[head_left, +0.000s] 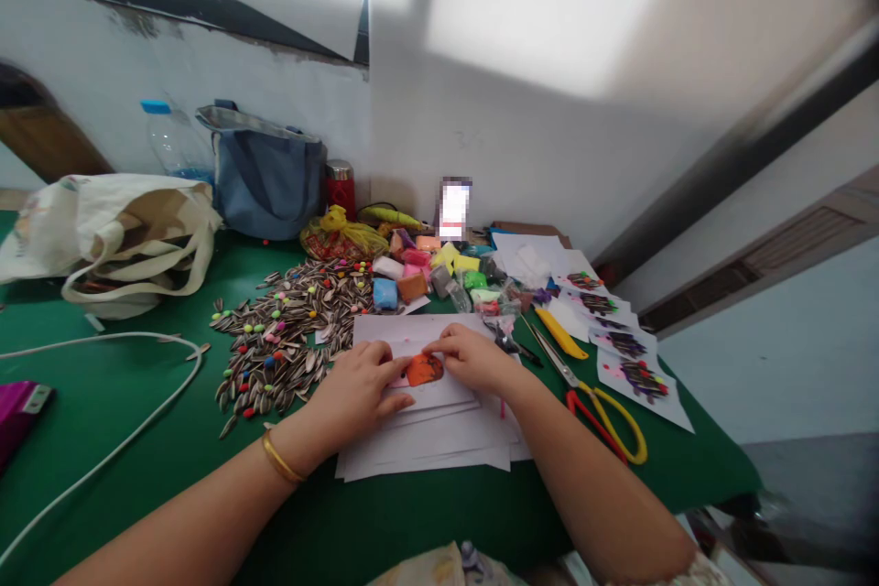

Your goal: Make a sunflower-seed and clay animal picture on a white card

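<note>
A flat orange patch that looks like modelling clay (426, 370), with dark marks on it, lies on a stack of white paper sheets (439, 449) at the middle of the table's front. My left hand (365, 385) rests on the paper at the patch's left side, its thumb apart and its forefinger stretched to the orange edge. From the right, my right hand (473, 359) reaches over the paper, fingertips down at the patch's upper edge. Neither hand lifts anything. Part of the patch's upper edge is hidden by the fingers.
Striped sunflower seeds (288, 339) with coloured beads are heaped at left. Wrapped clay blocks (412, 286) and a phone (453, 206) stand behind the paper. Scissors (597, 412), a yellow cutter (561, 333) and seed-decorated sheets (645, 380) lie right. A white cable (147, 421) curves at left.
</note>
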`<move>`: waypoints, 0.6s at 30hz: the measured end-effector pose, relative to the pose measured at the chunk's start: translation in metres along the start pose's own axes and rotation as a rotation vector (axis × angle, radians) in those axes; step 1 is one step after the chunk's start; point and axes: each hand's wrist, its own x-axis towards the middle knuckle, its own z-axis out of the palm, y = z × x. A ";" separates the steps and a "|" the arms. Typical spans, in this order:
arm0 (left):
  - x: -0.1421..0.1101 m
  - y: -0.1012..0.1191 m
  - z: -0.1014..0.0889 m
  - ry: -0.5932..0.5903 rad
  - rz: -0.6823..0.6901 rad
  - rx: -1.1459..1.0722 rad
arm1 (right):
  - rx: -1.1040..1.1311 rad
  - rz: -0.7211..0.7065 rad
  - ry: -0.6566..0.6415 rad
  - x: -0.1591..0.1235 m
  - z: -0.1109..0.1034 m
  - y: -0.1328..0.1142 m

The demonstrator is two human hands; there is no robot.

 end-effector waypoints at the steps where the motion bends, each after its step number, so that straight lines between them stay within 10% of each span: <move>1: 0.000 0.002 0.000 0.000 -0.003 0.010 | -0.007 -0.007 0.007 -0.001 0.001 0.000; 18: 0.002 -0.001 -0.007 0.046 -0.016 -0.101 | -0.069 -0.106 0.114 -0.007 0.018 -0.018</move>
